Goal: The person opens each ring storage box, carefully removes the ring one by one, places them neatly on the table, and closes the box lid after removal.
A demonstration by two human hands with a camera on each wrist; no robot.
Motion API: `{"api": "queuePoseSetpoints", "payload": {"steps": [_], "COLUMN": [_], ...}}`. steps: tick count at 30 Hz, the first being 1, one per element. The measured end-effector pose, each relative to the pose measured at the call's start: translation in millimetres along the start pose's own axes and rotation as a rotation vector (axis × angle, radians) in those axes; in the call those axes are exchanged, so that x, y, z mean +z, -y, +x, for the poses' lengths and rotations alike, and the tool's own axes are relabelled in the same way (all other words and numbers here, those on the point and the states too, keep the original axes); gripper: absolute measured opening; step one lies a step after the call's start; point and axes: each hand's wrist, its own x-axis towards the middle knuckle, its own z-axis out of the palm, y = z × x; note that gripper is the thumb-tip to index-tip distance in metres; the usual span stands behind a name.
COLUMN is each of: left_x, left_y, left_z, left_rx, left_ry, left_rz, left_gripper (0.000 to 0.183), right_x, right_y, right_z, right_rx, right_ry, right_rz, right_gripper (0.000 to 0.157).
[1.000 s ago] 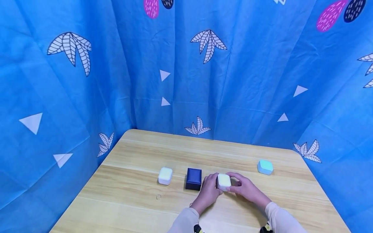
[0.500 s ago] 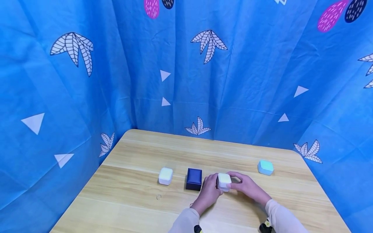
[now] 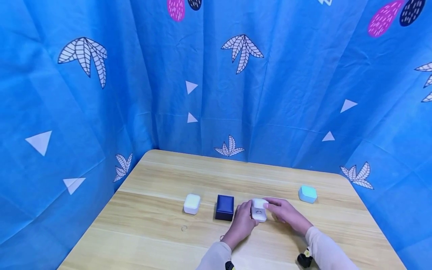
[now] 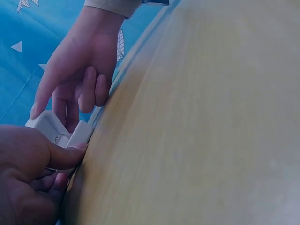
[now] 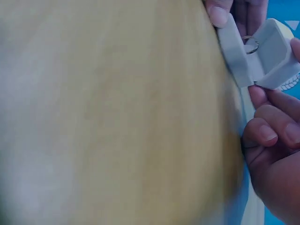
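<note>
Currently, the step in hand appears to be opening: the white box (image 3: 259,216) has its lid (image 3: 259,203) raised, with a ring (image 5: 251,45) standing in the base (image 5: 233,51). The box is slightly right of centre on the bench (image 3: 152,240), between the two hands and right of the dark blue box (image 3: 224,207). Whether the base touches the bench cannot be told.

Left grip: the left hand (image 3: 241,217) grasps the base from the left, thumb at the near side. Right grip: the right hand (image 3: 285,213) pinches the lid from the right. Neither grip is released.

Other items: a second white box (image 3: 192,204) stands left of the dark blue box; a turquoise box (image 3: 307,194) stands at the far right. All three are closed. A small ring-shaped item (image 3: 184,228) lies near the second white box, on its near side; it is too small to identify.

Next move, as a judgement: hold the base steady with the left hand and apply only light force to the lid, to avoid straining the hinge or tipping out the ring
</note>
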Motion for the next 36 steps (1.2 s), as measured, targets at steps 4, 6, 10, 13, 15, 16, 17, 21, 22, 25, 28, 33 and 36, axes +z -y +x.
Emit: {"api": "queuePoseSetpoints", "payload": {"steps": [4,6,10,13,15,16,17,21,22,25,28,33,36], "left_x": [-1.3,-1.6,-2.3,-2.6,-2.6,-2.5,-2.3,-3.9,-4.2,-5.4,-5.5,-5.8,-6.0], "left_y": [-0.5,-0.4,-0.4,-0.2,0.2,0.6,1.0,2.1,2.5,2.7,2.8,0.7,-0.2], "left_z": [-0.6,-1.1,-2.1,-2.4,-2.2,-1.9,-1.7,-1.6,-1.8,-2.3,-1.8,-1.9,-2.2], "left_rx": [0.010,0.017,0.023,0.031,0.028,0.030,0.031,0.045,0.052,0.051,0.046,0.014,-0.002], "left_ry": [-0.014,-0.017,-0.017,-0.016,-0.006,-0.002,0.002,0.003,-0.001,0.004,0.017,0.044,0.050], "left_rz": [-0.003,-0.004,-0.012,-0.020,-0.026,-0.027,-0.028,-0.033,-0.036,-0.052,-0.063,-0.084,-0.088], "left_gripper": [0.074,0.074,0.073,0.074,0.076,0.076,0.076,0.076,0.076,0.076,0.077,0.079,0.080], "right_x": [0.4,0.3,-0.7,-1.4,-1.5,-1.4,-1.1,1.3,2.2,5.6,10.3,20.1,25.8], "right_y": [2.2,3.1,3.5,3.6,3.7,3.7,4.0,5.9,6.3,6.3,4.8,3.3,3.4], "right_z": [1.8,2.2,3.6,3.4,2.8,2.4,1.9,0.8,0.6,-0.5,-3.5,-13.5,-20.4], "right_rx": [0.031,0.040,0.039,0.035,0.034,0.033,0.031,0.026,0.027,0.037,0.049,0.060,0.062], "right_ry": [-0.001,0.003,0.016,0.021,0.020,0.017,0.015,0.005,0.001,-0.031,-0.103,-0.270,-0.349], "right_rz": [0.033,0.049,0.078,0.098,0.105,0.105,0.105,0.102,0.100,0.084,0.073,0.095,0.080], "right_gripper": [0.070,0.070,0.065,0.060,0.057,0.056,0.055,0.054,0.054,0.056,0.060,0.057,0.044]}}
